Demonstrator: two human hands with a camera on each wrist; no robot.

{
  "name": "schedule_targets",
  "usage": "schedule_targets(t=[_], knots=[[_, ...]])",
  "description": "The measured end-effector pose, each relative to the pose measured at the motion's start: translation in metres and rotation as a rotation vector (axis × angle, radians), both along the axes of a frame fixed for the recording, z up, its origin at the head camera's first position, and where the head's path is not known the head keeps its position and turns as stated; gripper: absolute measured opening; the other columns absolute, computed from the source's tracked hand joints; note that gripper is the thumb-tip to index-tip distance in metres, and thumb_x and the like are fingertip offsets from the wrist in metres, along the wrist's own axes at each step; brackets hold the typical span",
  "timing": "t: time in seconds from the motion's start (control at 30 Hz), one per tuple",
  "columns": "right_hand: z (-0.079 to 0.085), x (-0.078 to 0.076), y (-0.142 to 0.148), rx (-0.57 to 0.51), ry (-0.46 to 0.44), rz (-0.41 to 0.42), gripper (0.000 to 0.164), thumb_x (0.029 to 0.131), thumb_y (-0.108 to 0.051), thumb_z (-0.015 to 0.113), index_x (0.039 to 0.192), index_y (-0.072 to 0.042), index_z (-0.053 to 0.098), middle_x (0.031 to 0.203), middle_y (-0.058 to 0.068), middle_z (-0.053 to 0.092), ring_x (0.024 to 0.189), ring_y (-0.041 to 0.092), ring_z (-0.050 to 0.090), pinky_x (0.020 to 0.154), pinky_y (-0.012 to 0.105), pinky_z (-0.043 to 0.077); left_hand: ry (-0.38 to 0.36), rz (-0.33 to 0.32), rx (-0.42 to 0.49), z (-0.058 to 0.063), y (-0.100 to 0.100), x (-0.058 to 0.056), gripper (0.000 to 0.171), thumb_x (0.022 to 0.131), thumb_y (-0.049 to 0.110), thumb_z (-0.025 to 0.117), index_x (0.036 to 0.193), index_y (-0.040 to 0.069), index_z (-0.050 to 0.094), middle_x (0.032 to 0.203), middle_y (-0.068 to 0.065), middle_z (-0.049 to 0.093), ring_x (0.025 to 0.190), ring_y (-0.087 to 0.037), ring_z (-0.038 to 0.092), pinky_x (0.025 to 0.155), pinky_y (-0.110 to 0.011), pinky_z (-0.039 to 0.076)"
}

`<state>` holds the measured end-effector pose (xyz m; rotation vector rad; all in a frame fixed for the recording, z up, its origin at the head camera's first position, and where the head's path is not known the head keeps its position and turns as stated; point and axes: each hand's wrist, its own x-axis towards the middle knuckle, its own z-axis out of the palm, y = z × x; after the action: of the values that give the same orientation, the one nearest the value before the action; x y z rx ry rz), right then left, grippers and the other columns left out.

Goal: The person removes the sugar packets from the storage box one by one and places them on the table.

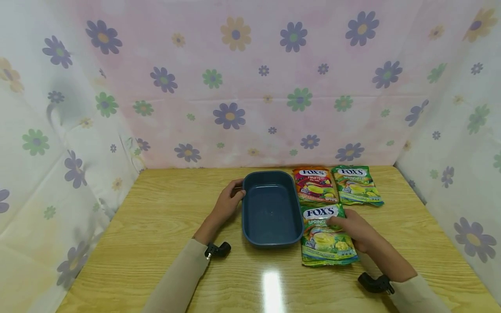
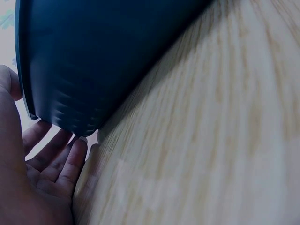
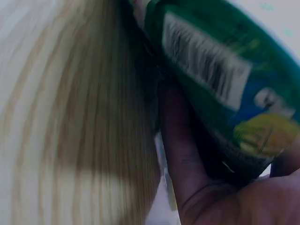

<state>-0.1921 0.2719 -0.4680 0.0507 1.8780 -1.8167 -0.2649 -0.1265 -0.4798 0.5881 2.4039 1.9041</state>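
Observation:
A dark blue rectangular plastic tub (image 1: 270,213) stands on the table with nothing in it. My left hand (image 1: 227,202) holds its left side, thumb at the rim and fingers against the outer wall, as the left wrist view also shows. To the right of the tub, my right hand (image 1: 358,230) grips a green Fox's Spring candy bag (image 1: 325,241) by its right edge. The thumb lies on the bag's front. In the right wrist view, fingers (image 3: 180,145) reach under the bag, beside its barcode side. The bag is close against the tub's right wall.
Behind the held bag lie a red Fox's Fruits candy bag (image 1: 315,187) and another green Fox's bag (image 1: 358,187), side by side. The wooden table (image 1: 164,195) is bordered by flower-patterned cloth (image 1: 250,113) at the back and both sides.

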Motion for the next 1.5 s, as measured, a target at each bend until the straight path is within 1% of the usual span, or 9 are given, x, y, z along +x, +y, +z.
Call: schedule_targets(t=[0.17, 0.23, 0.4, 0.5, 0.57, 0.8, 1.03, 1.3, 1.5], knots=[[-0.002, -0.001, 0.004, 0.041, 0.041, 0.023, 0.062, 0.107, -0.016, 0.058, 0.154, 0.015, 0.032, 0.12, 0.015, 0.072, 0.102, 0.029, 0.076, 0.088, 0.047, 0.063, -0.005, -0.003, -0.009, 0.001, 0.0, -0.001, 0.049, 0.108, 0.006, 0.05, 0.153, -0.014, 0.043, 0.151, -0.034, 0.05, 0.137, -0.047, 0.055, 0.109, -0.053, 0.05], [-0.001, -0.001, 0.006, 0.087, 0.068, 0.024, 0.061, 0.107, -0.017, 0.059, 0.153, 0.015, 0.034, 0.121, 0.017, 0.071, 0.101, 0.029, 0.075, 0.087, 0.046, 0.063, -0.013, -0.005, -0.009, -0.005, -0.001, -0.005, 0.049, 0.109, 0.006, 0.05, 0.154, -0.013, 0.042, 0.152, -0.034, 0.05, 0.138, -0.046, 0.055, 0.11, -0.054, 0.049], [0.007, 0.001, 0.009, 0.391, 0.199, 0.028, 0.047, 0.106, -0.022, 0.064, 0.136, 0.012, 0.056, 0.116, 0.015, 0.07, 0.095, 0.022, 0.068, 0.08, 0.037, 0.059, -0.01, 0.003, -0.004, -0.028, -0.003, -0.019, 0.05, 0.11, 0.007, 0.048, 0.156, -0.01, 0.04, 0.155, -0.032, 0.048, 0.14, -0.045, 0.053, 0.111, -0.056, 0.047], [0.013, 0.003, 0.011, 0.568, 0.253, 0.038, 0.033, 0.105, -0.025, 0.065, 0.113, 0.007, 0.064, 0.101, 0.012, 0.066, 0.086, 0.021, 0.059, 0.072, 0.036, 0.05, -0.009, 0.014, 0.01, -0.034, -0.003, -0.021, 0.049, 0.11, 0.008, 0.05, 0.156, -0.006, 0.043, 0.154, -0.029, 0.05, 0.14, -0.044, 0.054, 0.111, -0.056, 0.048], [0.016, 0.004, 0.013, 0.626, 0.266, 0.053, 0.03, 0.105, -0.025, 0.065, 0.105, 0.005, 0.063, 0.096, 0.012, 0.063, 0.083, 0.024, 0.056, 0.068, 0.038, 0.047, -0.012, 0.021, 0.016, -0.035, -0.003, -0.021, 0.048, 0.11, 0.009, 0.051, 0.156, -0.003, 0.045, 0.153, -0.026, 0.052, 0.139, -0.041, 0.055, 0.11, -0.055, 0.048], [0.023, 0.004, 0.021, 0.721, 0.334, 0.097, 0.049, 0.106, -0.029, 0.065, 0.129, 0.014, 0.06, 0.12, 0.027, 0.068, 0.102, 0.034, 0.069, 0.077, 0.044, 0.058, -0.013, 0.015, 0.017, -0.031, -0.001, -0.017, 0.047, 0.111, 0.014, 0.052, 0.156, 0.002, 0.047, 0.153, -0.022, 0.053, 0.139, -0.038, 0.056, 0.109, -0.053, 0.05], [0.025, 0.003, 0.022, 0.793, 0.419, 0.087, 0.044, 0.105, -0.029, 0.066, 0.126, 0.01, 0.065, 0.104, 0.016, 0.074, 0.081, 0.021, 0.07, 0.069, 0.041, 0.056, 0.006, 0.063, 0.008, -0.034, -0.001, -0.018, 0.049, 0.11, 0.014, 0.054, 0.156, 0.0, 0.046, 0.154, -0.024, 0.052, 0.139, -0.041, 0.055, 0.11, -0.055, 0.049], [0.023, 0.003, 0.021, 0.816, 0.552, -0.018, 0.038, 0.106, -0.022, 0.063, 0.127, 0.009, 0.064, 0.108, 0.021, 0.072, 0.092, 0.034, 0.072, 0.069, 0.044, 0.059, 0.067, 0.138, -0.02, -0.033, -0.002, -0.014, 0.042, 0.109, 0.019, 0.06, 0.149, 0.008, 0.056, 0.146, -0.014, 0.06, 0.132, -0.032, 0.061, 0.107, -0.048, 0.052], [0.015, 0.0, 0.022, 0.84, 0.8, -0.161, 0.038, 0.102, -0.013, 0.067, 0.131, 0.01, 0.062, 0.115, 0.027, 0.068, 0.1, 0.043, 0.069, 0.083, 0.058, 0.058, 0.124, 0.229, -0.11, -0.028, -0.006, -0.012, 0.042, 0.108, 0.023, 0.061, 0.147, 0.007, 0.058, 0.14, -0.01, 0.063, 0.126, -0.027, 0.063, 0.103, -0.047, 0.052]])
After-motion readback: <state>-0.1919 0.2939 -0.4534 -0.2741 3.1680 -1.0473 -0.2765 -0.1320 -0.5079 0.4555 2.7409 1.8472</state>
